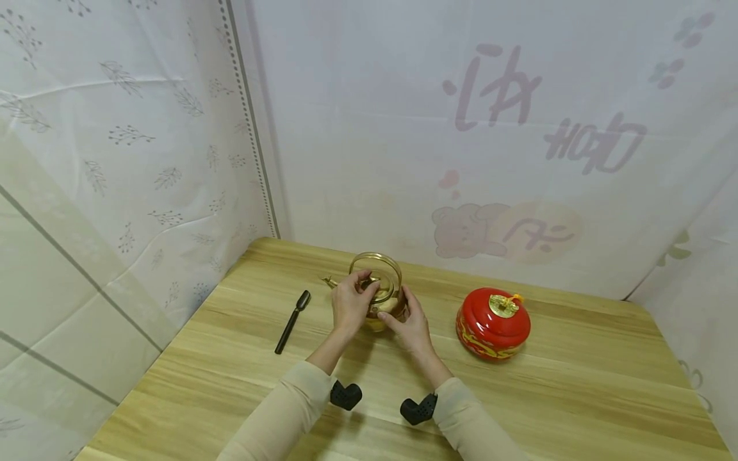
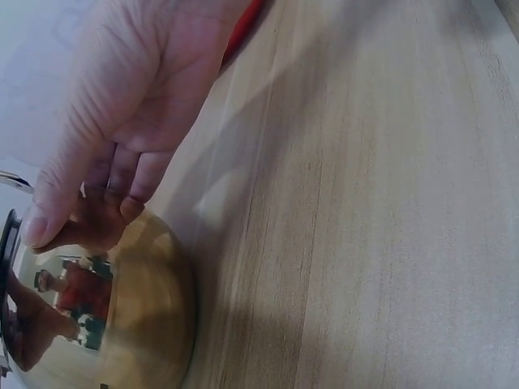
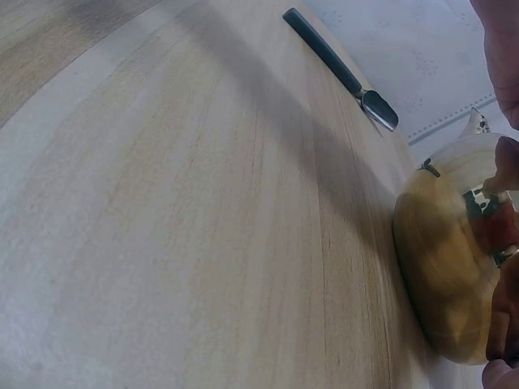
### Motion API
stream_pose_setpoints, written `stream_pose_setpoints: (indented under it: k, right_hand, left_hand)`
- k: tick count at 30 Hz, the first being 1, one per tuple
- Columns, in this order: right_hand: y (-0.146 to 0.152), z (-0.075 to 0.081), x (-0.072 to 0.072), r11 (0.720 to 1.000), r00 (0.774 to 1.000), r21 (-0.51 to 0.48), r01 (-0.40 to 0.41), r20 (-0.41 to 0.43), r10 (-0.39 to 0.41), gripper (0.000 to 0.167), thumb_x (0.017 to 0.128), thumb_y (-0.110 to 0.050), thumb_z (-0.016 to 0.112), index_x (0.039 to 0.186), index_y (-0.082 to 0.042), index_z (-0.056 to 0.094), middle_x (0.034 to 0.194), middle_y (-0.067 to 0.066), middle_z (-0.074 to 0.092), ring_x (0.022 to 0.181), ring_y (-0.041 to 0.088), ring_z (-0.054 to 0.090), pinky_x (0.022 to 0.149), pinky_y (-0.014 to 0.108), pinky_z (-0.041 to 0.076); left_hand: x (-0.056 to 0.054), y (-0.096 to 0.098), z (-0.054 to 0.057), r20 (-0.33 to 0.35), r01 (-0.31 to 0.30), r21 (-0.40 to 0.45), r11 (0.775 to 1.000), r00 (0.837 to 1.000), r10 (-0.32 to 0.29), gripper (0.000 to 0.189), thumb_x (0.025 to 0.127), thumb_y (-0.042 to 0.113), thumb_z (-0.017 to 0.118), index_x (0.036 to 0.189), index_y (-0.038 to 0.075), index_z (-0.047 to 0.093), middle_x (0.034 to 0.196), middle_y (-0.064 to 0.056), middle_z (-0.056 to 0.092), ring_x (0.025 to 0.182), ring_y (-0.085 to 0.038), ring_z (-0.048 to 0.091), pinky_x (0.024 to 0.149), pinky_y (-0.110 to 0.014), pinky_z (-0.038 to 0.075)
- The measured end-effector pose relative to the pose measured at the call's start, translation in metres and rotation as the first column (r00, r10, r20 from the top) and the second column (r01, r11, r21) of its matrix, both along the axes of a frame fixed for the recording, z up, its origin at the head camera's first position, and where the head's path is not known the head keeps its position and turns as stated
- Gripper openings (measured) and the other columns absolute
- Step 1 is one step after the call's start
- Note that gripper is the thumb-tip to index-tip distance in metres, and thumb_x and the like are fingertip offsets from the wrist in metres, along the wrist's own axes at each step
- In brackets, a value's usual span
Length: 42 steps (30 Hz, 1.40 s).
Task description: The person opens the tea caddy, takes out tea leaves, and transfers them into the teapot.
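A shiny golden teakettle [image 1: 376,324] stands on the wooden table, its arched handle [image 1: 376,255] upright and its spout pointing left. My left hand [image 1: 349,303] reaches over the kettle's top, pinching the lid's knob between thumb and fingertips. From the right side, my right hand [image 1: 416,325] grips the kettle body, thumb on the near side. In the left wrist view, the right hand [image 2: 134,105] curls against the polished kettle body [image 2: 154,300], which mirrors the hands. The kettle [image 3: 442,251] is cut off by the right edge of the right wrist view.
A black-handled scoop [image 1: 293,322] lies left of the kettle. To the right sits a round red jar [image 1: 490,326] with a gold pattern and a gold piece on its lid. Patterned curtains [image 1: 369,128] hang behind the wooden table [image 1: 576,397] and along its sides.
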State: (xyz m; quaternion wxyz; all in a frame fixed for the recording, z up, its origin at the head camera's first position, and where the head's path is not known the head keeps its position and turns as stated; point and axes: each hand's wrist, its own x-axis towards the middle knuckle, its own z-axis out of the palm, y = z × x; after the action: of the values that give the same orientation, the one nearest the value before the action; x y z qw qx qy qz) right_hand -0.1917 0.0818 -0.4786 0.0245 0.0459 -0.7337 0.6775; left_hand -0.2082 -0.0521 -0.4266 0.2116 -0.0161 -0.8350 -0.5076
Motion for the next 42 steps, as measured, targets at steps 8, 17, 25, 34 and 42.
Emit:
stream_pose_setpoints:
  k: [8, 17, 25, 34, 42]
  right_hand:
    - [0.000, 0.001, 0.001, 1.000, 1.000, 0.010, 0.005, 0.003, -0.005, 0.084, 0.082, -0.010, 0.073, 0.147, 0.003, 0.021, 0.152, 0.023, 0.020, 0.142, 0.035, 0.016, 0.113, 0.045, 0.020]
    - [0.000, -0.005, -0.002, 1.000, 1.000, 0.000, 0.007, 0.000, -0.007, 0.085, 0.082, -0.011, 0.073, 0.147, 0.002, 0.020, 0.153, 0.020, 0.021, 0.142, 0.032, 0.018, 0.113, 0.043, 0.021]
    - [0.000, -0.006, -0.002, 1.000, 1.000, -0.019, 0.003, 0.001, -0.003, 0.085, 0.082, -0.009, 0.073, 0.147, 0.002, 0.020, 0.153, 0.020, 0.021, 0.142, 0.031, 0.018, 0.113, 0.043, 0.021]
    - [0.000, -0.004, 0.000, 1.000, 1.000, -0.017, -0.010, 0.013, 0.010, 0.085, 0.083, -0.012, 0.072, 0.148, 0.000, 0.019, 0.154, 0.018, 0.020, 0.142, 0.031, 0.017, 0.113, 0.042, 0.020]
    - [0.001, -0.005, 0.000, 1.000, 1.000, -0.007, -0.005, -0.004, 0.005, 0.085, 0.083, -0.010, 0.072, 0.148, 0.001, 0.018, 0.153, 0.020, 0.020, 0.142, 0.032, 0.017, 0.113, 0.043, 0.021]
  left_hand:
    - [0.001, -0.001, 0.002, -0.022, -0.006, -0.004, 1.000, 1.000, 0.006, 0.028, 0.081, 0.016, 0.074, 0.105, 0.002, 0.070, 0.096, -0.007, 0.072, 0.055, -0.007, 0.051, 0.045, -0.016, 0.037]
    - [0.004, -0.001, 0.006, -0.010, -0.002, 0.011, 1.000, 1.000, 0.002, 0.028, 0.082, 0.018, 0.074, 0.106, 0.005, 0.070, 0.093, -0.007, 0.072, 0.055, -0.007, 0.050, 0.044, -0.017, 0.036]
    - [0.011, -0.003, 0.010, -0.041, 0.012, 0.036, 0.999, 0.999, -0.011, 0.028, 0.081, 0.016, 0.074, 0.105, 0.003, 0.070, 0.097, -0.007, 0.072, 0.056, -0.008, 0.052, 0.045, -0.017, 0.038]
    - [0.025, -0.010, 0.016, -0.049, 0.056, 0.100, 0.993, 0.998, -0.051, 0.029, 0.080, 0.016, 0.074, 0.107, 0.005, 0.069, 0.097, -0.006, 0.072, 0.056, -0.009, 0.050, 0.044, -0.015, 0.038]
    - [0.042, -0.026, 0.018, -0.088, 0.090, 0.101, 0.991, 0.993, -0.081, 0.026, 0.080, 0.016, 0.074, 0.105, 0.007, 0.070, 0.098, -0.005, 0.072, 0.058, -0.010, 0.050, 0.046, -0.015, 0.036]
